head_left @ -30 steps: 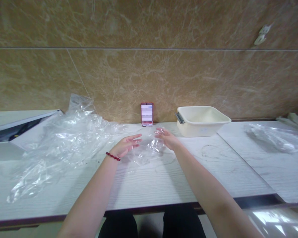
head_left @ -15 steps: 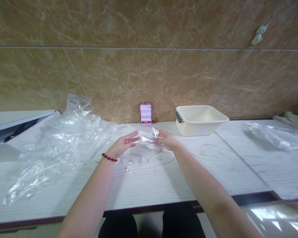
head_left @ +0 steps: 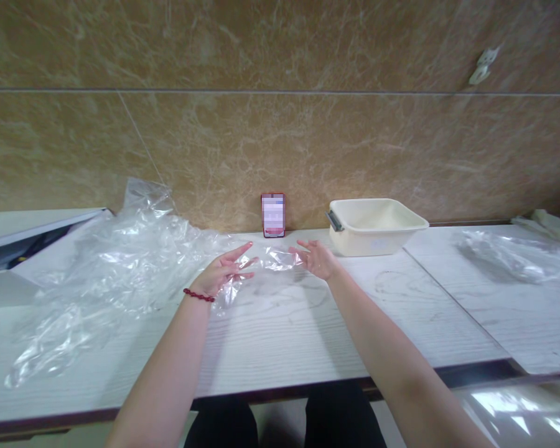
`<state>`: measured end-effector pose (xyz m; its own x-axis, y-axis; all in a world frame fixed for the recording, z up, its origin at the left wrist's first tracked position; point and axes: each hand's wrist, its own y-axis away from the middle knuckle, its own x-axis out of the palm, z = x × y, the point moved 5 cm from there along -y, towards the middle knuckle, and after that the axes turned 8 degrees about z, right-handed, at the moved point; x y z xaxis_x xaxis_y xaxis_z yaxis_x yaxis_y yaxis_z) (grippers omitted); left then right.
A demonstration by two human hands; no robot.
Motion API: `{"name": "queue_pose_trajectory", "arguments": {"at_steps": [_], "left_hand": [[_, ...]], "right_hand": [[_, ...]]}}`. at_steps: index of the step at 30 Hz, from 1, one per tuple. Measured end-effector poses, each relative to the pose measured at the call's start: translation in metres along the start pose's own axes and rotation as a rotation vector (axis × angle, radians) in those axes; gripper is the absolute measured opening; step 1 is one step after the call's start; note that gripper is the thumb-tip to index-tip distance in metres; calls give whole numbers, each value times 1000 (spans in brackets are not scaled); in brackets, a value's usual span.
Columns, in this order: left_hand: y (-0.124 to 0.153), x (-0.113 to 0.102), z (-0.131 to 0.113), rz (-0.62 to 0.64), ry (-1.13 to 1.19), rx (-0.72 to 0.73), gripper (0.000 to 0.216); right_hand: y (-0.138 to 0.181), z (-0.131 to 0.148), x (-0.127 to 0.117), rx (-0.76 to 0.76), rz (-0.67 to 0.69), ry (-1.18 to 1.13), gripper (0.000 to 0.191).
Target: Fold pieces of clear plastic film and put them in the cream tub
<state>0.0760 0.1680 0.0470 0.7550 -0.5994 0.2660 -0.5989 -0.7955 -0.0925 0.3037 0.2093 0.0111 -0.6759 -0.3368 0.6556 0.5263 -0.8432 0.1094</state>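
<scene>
A crumpled piece of clear plastic film spans the space between my two hands, just in front of the phone. My left hand, with a red bead bracelet at the wrist, has its fingers spread. Part of the clear film shows below and behind this palm. On the other side, my right hand has its fingers stretched apart, and the fingertips touch the film's right end. Whether the film rests on the table or hangs between the hands, I cannot tell.
A phone leans against the marbled wall. To its right stands a cream plastic basin with a grey handle. A large heap of clear plastic lies left, beside a white box. More plastic lies far right on the white table.
Both hands have moved slightly apart and their fingers have spread. The film between them has flattened and stretched out, with part of it now under my left hand.
</scene>
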Motion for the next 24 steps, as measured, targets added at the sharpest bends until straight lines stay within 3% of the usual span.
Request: {"name": "queue_pose_trajectory", "arguments": {"at_steps": [5,7,10,13,16,20,24], "left_hand": [[0,3,3,59,68,-36,43],[-2,2,4,52,94,-27,41],[-4,-3,7,-3,89,-13,42],[-5,-6,8,-78,-48,-36,42],[-6,0,8,-23,-243,-172,46],[-13,13,-8,123,-386,-255,56],[-30,12,-35,122,-540,-240,42]], "right_hand": [[-1,-9,-1,153,-53,89,20],[1,-12,2,180,-29,162,16],[9,-13,10,162,58,248,24],[20,-12,20,177,161,291,32],[27,-11,26,233,193,351,22],[21,-9,25,315,89,469,23],[4,13,23,206,-8,586,39]]}}
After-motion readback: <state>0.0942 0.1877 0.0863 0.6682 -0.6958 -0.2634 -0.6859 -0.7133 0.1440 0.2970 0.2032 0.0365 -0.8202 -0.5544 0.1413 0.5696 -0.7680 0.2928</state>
